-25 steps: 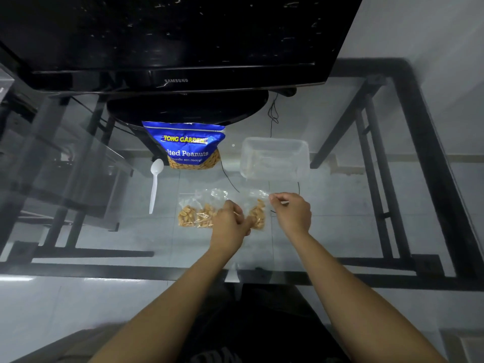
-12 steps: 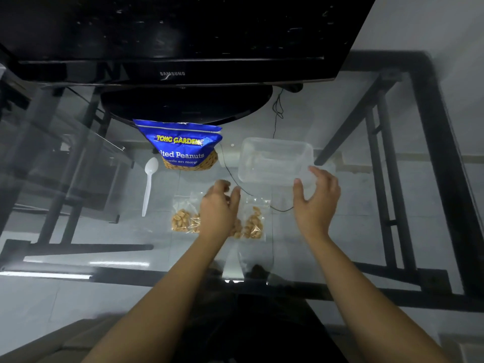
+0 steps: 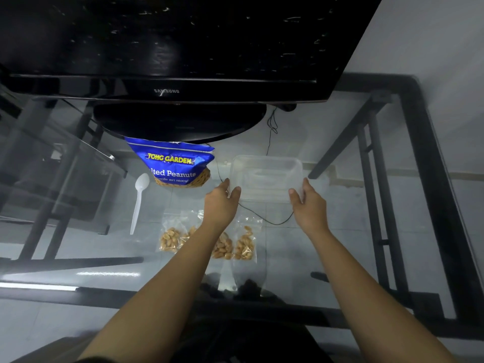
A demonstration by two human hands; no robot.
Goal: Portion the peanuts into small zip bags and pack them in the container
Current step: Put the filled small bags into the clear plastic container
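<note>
A clear plastic container (image 3: 267,176) stands on the glass table (image 3: 327,244), past the zip bags. My left hand (image 3: 221,205) holds its near left corner, thumb and fingers on either side of the rim. At the near right corner my right hand (image 3: 309,205) grips the rim the same way. Three small zip bags with peanuts lie side by side nearer to me: one on the left (image 3: 170,237), a middle one (image 3: 224,248) partly under my left forearm, one on the right (image 3: 246,244). The blue peanut bag (image 3: 172,163) stands behind them.
A white plastic spoon (image 3: 138,200) lies left of the zip bags. A black television (image 3: 167,48) on its oval stand (image 3: 178,121) fills the back of the table. A thin black cable (image 3: 269,221) loops under the container. The black table frame (image 3: 429,179) runs along the right.
Both hands left the zip bags and moved forward to the container. The right hand reached it first; now each hand has a near corner of it.
</note>
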